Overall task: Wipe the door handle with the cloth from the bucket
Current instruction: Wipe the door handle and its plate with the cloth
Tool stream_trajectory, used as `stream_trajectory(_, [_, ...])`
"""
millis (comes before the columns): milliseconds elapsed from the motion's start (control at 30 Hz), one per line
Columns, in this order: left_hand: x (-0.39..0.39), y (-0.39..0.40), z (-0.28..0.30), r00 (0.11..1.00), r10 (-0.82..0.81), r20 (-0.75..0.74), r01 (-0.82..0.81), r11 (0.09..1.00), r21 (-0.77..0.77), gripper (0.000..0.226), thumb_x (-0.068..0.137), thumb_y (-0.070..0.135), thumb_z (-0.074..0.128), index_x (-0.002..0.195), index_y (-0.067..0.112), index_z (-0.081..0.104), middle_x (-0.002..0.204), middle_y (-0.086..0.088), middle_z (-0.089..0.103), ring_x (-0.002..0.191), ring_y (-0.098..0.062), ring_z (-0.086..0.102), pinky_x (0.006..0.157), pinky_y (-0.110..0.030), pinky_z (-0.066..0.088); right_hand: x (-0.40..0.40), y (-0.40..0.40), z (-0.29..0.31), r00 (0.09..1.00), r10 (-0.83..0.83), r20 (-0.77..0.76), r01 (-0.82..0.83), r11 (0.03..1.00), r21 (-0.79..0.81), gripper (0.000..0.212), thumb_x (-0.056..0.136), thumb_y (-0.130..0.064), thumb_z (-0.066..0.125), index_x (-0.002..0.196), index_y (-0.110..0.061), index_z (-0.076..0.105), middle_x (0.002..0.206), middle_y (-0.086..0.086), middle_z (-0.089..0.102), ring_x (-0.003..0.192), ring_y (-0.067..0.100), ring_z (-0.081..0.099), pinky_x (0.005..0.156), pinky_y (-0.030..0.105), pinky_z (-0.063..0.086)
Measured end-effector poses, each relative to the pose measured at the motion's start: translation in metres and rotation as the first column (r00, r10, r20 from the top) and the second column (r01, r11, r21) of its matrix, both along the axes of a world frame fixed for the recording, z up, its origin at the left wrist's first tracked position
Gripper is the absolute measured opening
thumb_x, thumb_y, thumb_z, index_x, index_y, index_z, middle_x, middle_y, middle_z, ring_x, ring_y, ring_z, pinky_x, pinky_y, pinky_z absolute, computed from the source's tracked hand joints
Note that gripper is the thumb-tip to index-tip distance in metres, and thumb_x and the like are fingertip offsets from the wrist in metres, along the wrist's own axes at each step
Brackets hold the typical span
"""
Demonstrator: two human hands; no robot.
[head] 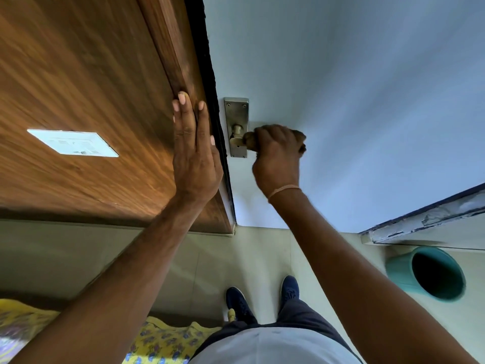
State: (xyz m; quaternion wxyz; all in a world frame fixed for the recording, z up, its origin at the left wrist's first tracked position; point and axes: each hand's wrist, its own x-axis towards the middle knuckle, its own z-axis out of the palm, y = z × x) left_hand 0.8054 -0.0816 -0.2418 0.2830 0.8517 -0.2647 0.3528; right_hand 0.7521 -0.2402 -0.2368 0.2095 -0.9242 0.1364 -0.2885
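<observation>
Right hand (pixel 275 153) hides door handle (pixel 237 139) lever; cloth (pixel 299 139) barely visible.

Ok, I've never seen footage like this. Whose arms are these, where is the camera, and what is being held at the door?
This is a single wide-angle camera worn on a person's head, looking down, so the arms, shoes and floor are the wearer's own. The left hand lies flat and open against the wooden panel beside the door edge. The right hand is closed around the door handle, which sits on a metal plate on the pale blue door. Something dark bunched under its fingers may be the cloth; I cannot say for sure. A teal bucket stands on the floor at right.
</observation>
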Motion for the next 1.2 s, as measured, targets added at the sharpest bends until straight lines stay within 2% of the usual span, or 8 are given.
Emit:
stream_trajectory(133, [-0.001,0.007,0.003,1.000,-0.014,-0.010,0.014,0.999,0.030,0.056,0.113,0.006,0.052,0.164,-0.009,0.034,0.172,-0.037,0.028,0.164,-0.051,0.025,0.138,-0.053,0.028,0.002,0.037,0.006,0.989,0.066,-0.136,-0.091,0.978,-0.187,0.059,0.091,-0.018,0.033,0.135,0.002,0.065,0.132,0.025,0.067,0.129,0.046,0.059,0.118,0.055,0.043])
stream_trajectory(233, [-0.003,0.009,0.006,0.998,-0.046,-0.032,0.046,0.999,0.024,0.059,0.114,0.017,0.046,0.165,-0.009,0.032,0.173,-0.036,0.026,0.165,-0.049,0.022,0.137,-0.056,0.030,-0.011,0.024,0.007,0.983,0.073,-0.169,-0.111,0.968,-0.225,0.065,0.086,-0.024,0.040,0.146,-0.005,0.059,0.144,0.020,0.060,0.138,0.042,0.051,0.119,0.054,0.040])
stream_trajectory(367, [-0.005,0.008,0.008,0.998,-0.046,-0.035,0.047,0.999,0.017,0.060,0.115,0.024,0.037,0.165,-0.009,0.032,0.173,-0.036,0.026,0.166,-0.048,0.022,0.136,-0.056,0.030,-0.032,0.002,0.003,0.981,-0.045,-0.186,-0.009,0.961,-0.277,0.071,0.074,-0.022,0.063,0.144,-0.012,0.060,0.141,0.015,0.059,0.132,0.039,0.050,0.111,0.049,0.038])
stream_trajectory(567, [-0.006,0.008,0.009,0.999,-0.021,-0.026,0.022,0.999,0.036,0.059,0.115,0.021,0.042,0.166,-0.007,0.032,0.174,-0.034,0.026,0.166,-0.047,0.022,0.137,-0.054,0.031,-0.009,0.040,0.012,0.980,0.041,-0.195,-0.095,0.957,-0.275,0.059,0.103,-0.044,0.041,0.146,-0.009,0.060,0.141,0.016,0.060,0.133,0.041,0.052,0.113,0.053,0.040])
stream_trajectory(700, [-0.006,0.010,0.011,0.999,-0.040,-0.026,0.041,0.999,0.032,0.061,0.114,0.023,0.038,0.165,-0.009,0.032,0.174,-0.035,0.026,0.166,-0.046,0.021,0.136,-0.055,0.031,-0.022,0.016,0.007,0.978,0.092,-0.190,-0.145,0.946,-0.290,0.063,0.106,-0.055,0.040,0.149,-0.014,0.057,0.145,0.011,0.060,0.139,0.034,0.050,0.116,0.050,0.039])
stream_trajectory(933, [-0.006,0.009,0.011,0.999,-0.045,-0.030,0.046,0.999,0.022,0.063,0.114,0.027,0.035,0.164,-0.010,0.033,0.173,-0.036,0.027,0.165,-0.049,0.024,0.134,-0.058,0.034,-0.008,0.008,0.000,0.991,0.120,0.052,-0.108,0.976,-0.190,0.038,0.093,-0.020,0.057,0.124,-0.010,0.076,0.126,0.011,0.076,0.124,0.036,0.066,0.109,0.048,0.049])
stream_trajectory(1067, [-0.005,0.008,0.011,0.999,-0.040,-0.016,0.040,0.999,0.021,0.063,0.115,0.029,0.032,0.164,-0.010,0.033,0.172,-0.036,0.028,0.165,-0.050,0.025,0.136,-0.055,0.031,-0.010,-0.015,-0.007,0.977,0.211,0.026,-0.190,0.922,-0.336,0.036,0.099,-0.027,0.062,0.131,-0.015,0.074,0.130,0.006,0.074,0.122,0.034,0.066,0.105,0.048,0.047])
stream_trajectory(1200, [-0.005,0.010,0.011,0.999,-0.038,-0.001,0.038,0.999,0.032,0.062,0.116,0.030,0.030,0.165,-0.009,0.033,0.173,-0.035,0.029,0.165,-0.048,0.026,0.135,-0.056,0.034,-0.012,-0.022,-0.013,0.993,0.107,0.044,-0.085,0.933,-0.349,0.033,0.100,-0.035,0.061,0.126,-0.021,0.076,0.124,0.006,0.074,0.113,0.035,0.065,0.103,0.049,0.042])
